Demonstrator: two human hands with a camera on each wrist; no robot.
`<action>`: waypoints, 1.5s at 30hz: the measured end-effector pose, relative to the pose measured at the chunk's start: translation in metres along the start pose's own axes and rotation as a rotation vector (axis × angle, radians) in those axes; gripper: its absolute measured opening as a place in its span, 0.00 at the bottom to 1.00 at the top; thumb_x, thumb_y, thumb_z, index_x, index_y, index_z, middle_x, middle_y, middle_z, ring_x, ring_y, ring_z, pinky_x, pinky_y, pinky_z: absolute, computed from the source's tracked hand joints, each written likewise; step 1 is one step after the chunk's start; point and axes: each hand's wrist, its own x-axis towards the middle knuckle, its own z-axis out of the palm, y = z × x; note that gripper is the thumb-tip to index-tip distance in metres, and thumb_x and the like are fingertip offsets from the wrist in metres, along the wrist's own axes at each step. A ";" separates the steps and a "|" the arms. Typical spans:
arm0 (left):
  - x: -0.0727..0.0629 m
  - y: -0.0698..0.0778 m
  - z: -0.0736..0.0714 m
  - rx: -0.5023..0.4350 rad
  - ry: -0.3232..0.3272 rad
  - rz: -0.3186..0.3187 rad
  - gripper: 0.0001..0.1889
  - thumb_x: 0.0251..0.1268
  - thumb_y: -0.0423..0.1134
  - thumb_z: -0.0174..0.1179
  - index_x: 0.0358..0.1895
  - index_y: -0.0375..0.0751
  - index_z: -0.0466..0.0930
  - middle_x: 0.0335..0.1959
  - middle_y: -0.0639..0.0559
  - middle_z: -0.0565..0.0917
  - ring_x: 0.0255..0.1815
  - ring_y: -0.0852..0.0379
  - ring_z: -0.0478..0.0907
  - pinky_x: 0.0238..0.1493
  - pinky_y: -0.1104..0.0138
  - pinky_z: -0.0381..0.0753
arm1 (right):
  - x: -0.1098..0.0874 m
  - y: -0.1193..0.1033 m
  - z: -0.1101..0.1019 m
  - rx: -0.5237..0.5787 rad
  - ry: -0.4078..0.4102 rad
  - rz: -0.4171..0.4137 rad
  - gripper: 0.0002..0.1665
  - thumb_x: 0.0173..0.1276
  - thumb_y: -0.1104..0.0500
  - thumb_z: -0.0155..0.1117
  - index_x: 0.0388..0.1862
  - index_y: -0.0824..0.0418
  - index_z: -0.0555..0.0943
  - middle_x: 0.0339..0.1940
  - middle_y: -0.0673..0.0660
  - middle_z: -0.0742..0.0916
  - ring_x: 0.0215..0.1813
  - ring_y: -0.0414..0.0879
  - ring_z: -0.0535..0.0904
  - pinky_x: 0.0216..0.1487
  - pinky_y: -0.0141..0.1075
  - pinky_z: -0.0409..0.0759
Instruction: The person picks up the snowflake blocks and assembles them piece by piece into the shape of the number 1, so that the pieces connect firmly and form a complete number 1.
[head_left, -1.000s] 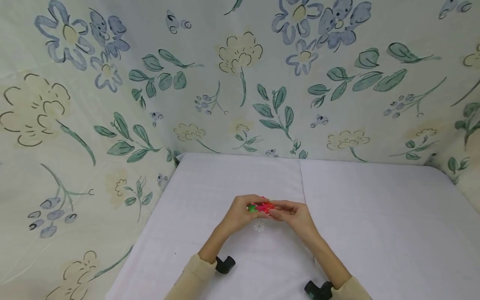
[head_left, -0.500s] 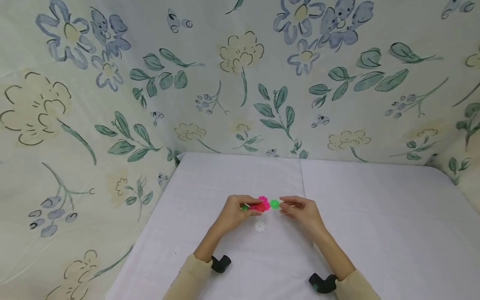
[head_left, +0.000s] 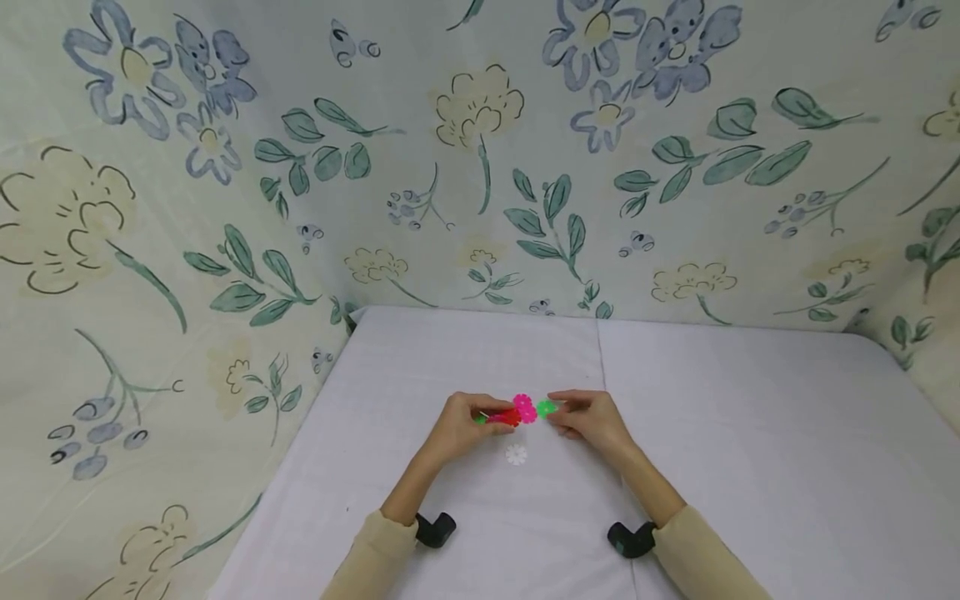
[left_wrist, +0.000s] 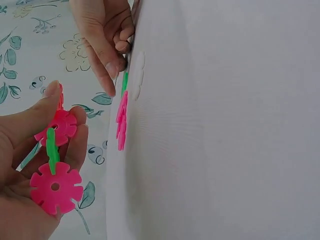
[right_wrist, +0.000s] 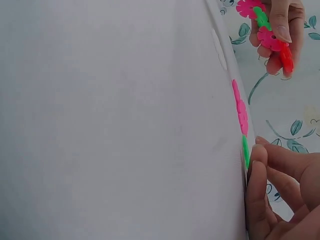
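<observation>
Linked strand (left_wrist: 52, 150) of pink, green and red pieces: in the left hand (head_left: 461, 425), raised over the white table (head_left: 750, 433). We judge a hard squeeze could pop its slotted joints. Left thumb and fingers pinch the strand. Right hand (head_left: 594, 417): fingertips at the loose green disc (head_left: 547, 408); whether gripping, we cannot tell. Pink discs (head_left: 527, 412) lie just beside, a clear disc (head_left: 516, 454) near.
</observation>
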 end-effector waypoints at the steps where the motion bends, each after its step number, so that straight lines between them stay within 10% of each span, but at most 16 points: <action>1: 0.000 0.000 0.000 0.001 -0.001 0.002 0.18 0.58 0.38 0.77 0.52 0.40 0.90 0.48 0.51 0.92 0.48 0.56 0.83 0.45 0.72 0.79 | 0.001 0.000 0.001 -0.009 0.001 0.002 0.23 0.63 0.65 0.77 0.58 0.69 0.85 0.28 0.56 0.87 0.23 0.40 0.82 0.27 0.27 0.81; 25: 0.003 0.004 -0.002 0.021 -0.013 0.019 0.17 0.58 0.37 0.77 0.51 0.40 0.91 0.46 0.53 0.93 0.45 0.58 0.84 0.43 0.72 0.78 | -0.004 -0.010 0.006 -0.325 0.023 -0.051 0.14 0.55 0.63 0.82 0.38 0.62 0.85 0.33 0.56 0.86 0.34 0.45 0.79 0.35 0.33 0.78; 37: 0.002 0.008 -0.002 -0.003 -0.047 0.062 0.15 0.58 0.37 0.77 0.49 0.42 0.92 0.45 0.52 0.93 0.45 0.57 0.84 0.43 0.71 0.81 | -0.029 -0.010 -0.007 0.091 -0.156 -0.259 0.19 0.67 0.63 0.74 0.55 0.69 0.87 0.48 0.69 0.91 0.44 0.53 0.93 0.48 0.33 0.89; 45: 0.001 0.014 -0.003 -0.030 -0.079 0.087 0.14 0.59 0.38 0.77 0.49 0.43 0.92 0.44 0.52 0.92 0.44 0.59 0.83 0.46 0.66 0.84 | -0.037 -0.014 0.000 0.133 -0.095 -0.305 0.17 0.67 0.65 0.73 0.54 0.70 0.87 0.50 0.70 0.90 0.43 0.45 0.93 0.46 0.36 0.89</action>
